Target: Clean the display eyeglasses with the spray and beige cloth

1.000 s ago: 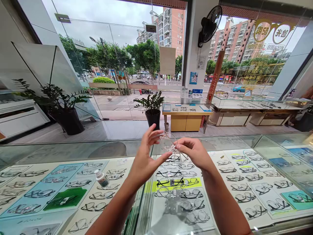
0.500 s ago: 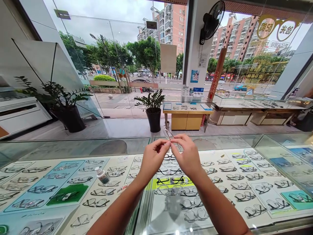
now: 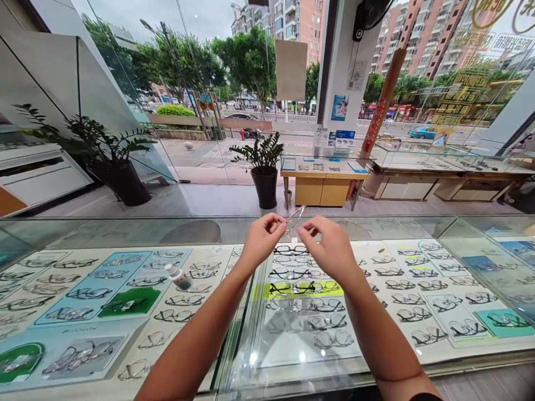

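Thin-framed eyeglasses [image 3: 296, 217] are held up above the glass display case [image 3: 267, 384]. My left hand [image 3: 262, 240] pinches them at their left side, thumb and fingers pressed together. Close to their right side is my right hand [image 3: 328, 245], its thumb and index finger slightly apart with a small gap to the glasses; its other fingers are curled. A white spray bottle [image 3: 178, 277] stands tilted in view on the case, left of my left forearm. Rows of spectacles [image 3: 328, 321] lie under the glass below my hands.
A green cloth [image 3: 130, 302] and a boxed pair of glasses [image 3: 83, 356] are at the left. Beyond the case are a potted plant [image 3: 266, 186], a wooden display table [image 3: 321, 189], more showcases [image 3: 405, 186] and a large window onto the street.
My right hand has come away from my left hand and the glasses, moving slightly right. The glasses now tilt to the right. The view has dipped downward.
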`<state>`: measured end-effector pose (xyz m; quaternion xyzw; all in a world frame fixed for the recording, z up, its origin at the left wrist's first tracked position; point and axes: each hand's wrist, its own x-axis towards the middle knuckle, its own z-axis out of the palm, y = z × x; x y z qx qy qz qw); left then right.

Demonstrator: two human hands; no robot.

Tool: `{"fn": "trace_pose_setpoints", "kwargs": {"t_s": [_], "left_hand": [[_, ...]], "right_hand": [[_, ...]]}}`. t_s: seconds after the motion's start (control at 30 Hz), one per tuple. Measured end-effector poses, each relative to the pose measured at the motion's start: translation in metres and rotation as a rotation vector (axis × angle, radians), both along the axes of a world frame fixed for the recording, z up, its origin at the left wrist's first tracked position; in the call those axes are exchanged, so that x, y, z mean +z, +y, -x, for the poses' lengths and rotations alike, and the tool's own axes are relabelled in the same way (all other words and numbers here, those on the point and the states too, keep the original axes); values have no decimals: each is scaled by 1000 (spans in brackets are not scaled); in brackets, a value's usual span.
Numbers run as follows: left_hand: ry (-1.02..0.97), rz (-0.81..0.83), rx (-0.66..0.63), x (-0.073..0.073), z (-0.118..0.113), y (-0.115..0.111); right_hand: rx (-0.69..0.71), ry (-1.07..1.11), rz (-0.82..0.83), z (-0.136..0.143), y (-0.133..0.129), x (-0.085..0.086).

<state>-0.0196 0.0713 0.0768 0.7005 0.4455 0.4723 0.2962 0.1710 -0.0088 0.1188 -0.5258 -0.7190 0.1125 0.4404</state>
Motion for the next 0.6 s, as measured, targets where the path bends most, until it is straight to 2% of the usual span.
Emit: {"fn": "trace_pose_setpoints", "kwargs": {"t_s": [0.1, 0.2, 0.3, 0.4, 0.6], "left_hand": [[209, -84, -10, -15, 2, 18], [388, -147, -26, -40, 0, 37], [552, -201, 26, -65, -4, 54], [707, -243, 85, -83, -10, 67], [796, -247, 61, -107, -21, 83]], "right_hand": [[-50, 30, -6, -10, -1, 6], [-83, 60, -17, -15, -2, 10], [-97, 80, -18, -16, -3, 11], [-89, 80, -11, -14, -4, 12], [-75, 85, -2, -12, -7, 13]]}}
